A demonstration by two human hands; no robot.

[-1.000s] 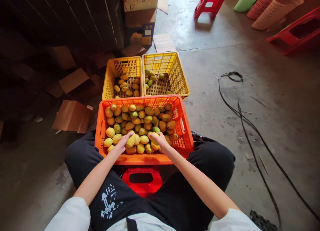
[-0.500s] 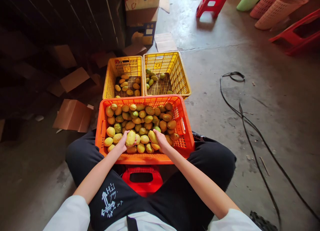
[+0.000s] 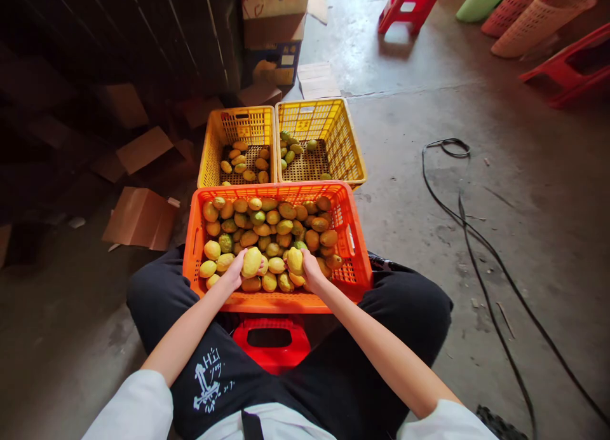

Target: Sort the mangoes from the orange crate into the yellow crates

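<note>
Between my knees an orange basket (image 3: 204, 305) holds a layer of yellow, greenish and brownish oval fruits that look like lemons. My left hand (image 3: 234, 273) is closed around a yellow lemon (image 3: 251, 262), held above the near part of the pile. To its right, my right hand (image 3: 312, 270) grips another yellow lemon (image 3: 295, 261), with the fingers partly hidden behind it. Beyond the orange basket stand two yellow baskets side by side. The left yellow basket (image 3: 208, 146) has several yellow-orange fruits in it, and the right yellow basket (image 3: 355, 141) has several green ones.
A red stool (image 3: 272, 357) stands under the orange basket's near edge. Cardboard boxes (image 3: 274, 33) and loose cardboard (image 3: 142, 217) lie at the left and back. A black cable (image 3: 490, 246) runs over the floor at right. Another red stool (image 3: 412, 7) stands farther off.
The lemon in my right hand has turned and now shows a rounder side. My left hand keeps its lemon almost in place. The view has shifted slightly.
</note>
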